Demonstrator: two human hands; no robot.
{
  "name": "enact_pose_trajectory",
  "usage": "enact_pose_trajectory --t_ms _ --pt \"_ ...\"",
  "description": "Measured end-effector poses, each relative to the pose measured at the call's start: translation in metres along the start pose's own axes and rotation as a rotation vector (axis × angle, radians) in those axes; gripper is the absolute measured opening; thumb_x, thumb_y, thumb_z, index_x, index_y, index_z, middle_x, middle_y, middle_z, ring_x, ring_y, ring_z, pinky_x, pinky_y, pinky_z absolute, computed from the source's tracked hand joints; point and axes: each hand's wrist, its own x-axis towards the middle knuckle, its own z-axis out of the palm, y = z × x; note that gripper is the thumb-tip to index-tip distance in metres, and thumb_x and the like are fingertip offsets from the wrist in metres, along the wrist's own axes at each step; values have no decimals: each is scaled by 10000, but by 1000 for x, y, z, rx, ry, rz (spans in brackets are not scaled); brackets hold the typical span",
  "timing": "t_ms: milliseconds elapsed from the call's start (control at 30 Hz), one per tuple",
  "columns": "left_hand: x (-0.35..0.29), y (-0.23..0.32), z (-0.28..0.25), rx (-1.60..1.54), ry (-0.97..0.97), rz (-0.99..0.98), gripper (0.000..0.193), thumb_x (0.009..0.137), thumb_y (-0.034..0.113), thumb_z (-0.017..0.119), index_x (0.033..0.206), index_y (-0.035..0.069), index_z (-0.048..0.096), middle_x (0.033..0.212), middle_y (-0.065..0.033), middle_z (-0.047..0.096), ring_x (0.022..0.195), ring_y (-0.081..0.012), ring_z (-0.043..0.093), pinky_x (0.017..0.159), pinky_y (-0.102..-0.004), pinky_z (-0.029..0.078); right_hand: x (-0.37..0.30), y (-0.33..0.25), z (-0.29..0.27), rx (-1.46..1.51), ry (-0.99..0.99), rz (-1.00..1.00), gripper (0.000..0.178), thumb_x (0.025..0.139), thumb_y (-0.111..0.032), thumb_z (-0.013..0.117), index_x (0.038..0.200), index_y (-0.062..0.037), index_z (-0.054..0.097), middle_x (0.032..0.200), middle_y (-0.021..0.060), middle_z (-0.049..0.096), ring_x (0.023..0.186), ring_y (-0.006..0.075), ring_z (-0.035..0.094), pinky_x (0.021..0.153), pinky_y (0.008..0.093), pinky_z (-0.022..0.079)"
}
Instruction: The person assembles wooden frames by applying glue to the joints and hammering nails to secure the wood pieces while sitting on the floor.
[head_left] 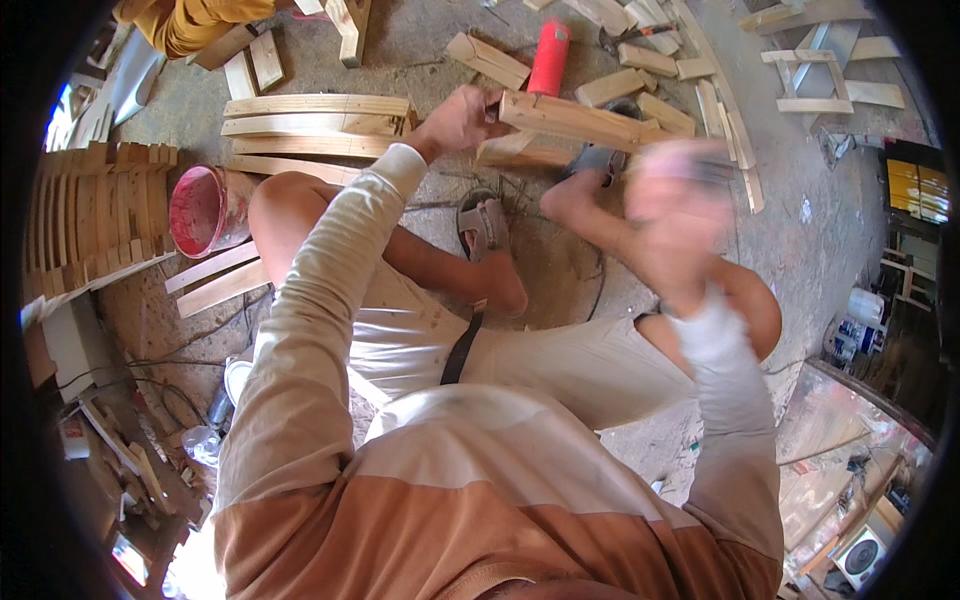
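My left hand [462, 122] is closed at the left end of a pale wooden block [575, 118], its fingers curled against the block's end. The block lies across in front of my feet, above another wooden piece [540, 153]. Over the block's right end and my right knee, my right hand [682, 195] is smeared by motion. Its fingers cannot be made out, nor whether anything is in them. Just beyond the block stands a red cylinder [549, 60]. Below the block, one sandalled foot [485, 225] rests on the floor between my bent legs.
Curved wooden slats [315, 125] lie left of my left hand. A red-stained bucket [197, 210] sits by my left knee, near a tall stack of wooden pieces [100, 215]. Wood offcuts [650, 60] are scattered beyond the block. An assembled wooden frame [812, 80] lies far right.
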Motion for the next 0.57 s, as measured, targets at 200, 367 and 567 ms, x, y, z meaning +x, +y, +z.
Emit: enact_pose_trajectory --t_ms 200,367,567 --pt "-7 -21 10 14 111 105 412 777 188 781 1152 63 665 785 -196 646 698 -361 603 691 -404 502 -2 40 22 -154 -139 66 300 971 -257 642 1076 18 581 812 243 657 749 334 690 674 408 508" --pt "-13 -6 1 -2 142 94 436 774 189 775 1174 55 662 842 -196 686 766 -374 646 719 -407 515 64 -70 -45 347 102 -331 196 1020 -180 574 854 -76 582 675 11 523 523 92 434 475 256 370" --pt "-6 -4 -1 22 122 82 459 778 196 772 1200 58 657 857 -199 691 777 -382 649 739 -407 519 39 -42 5 514 143 -340 183 1022 -182 549 882 -67 523 632 32 483 502 148 445 513 267 424"
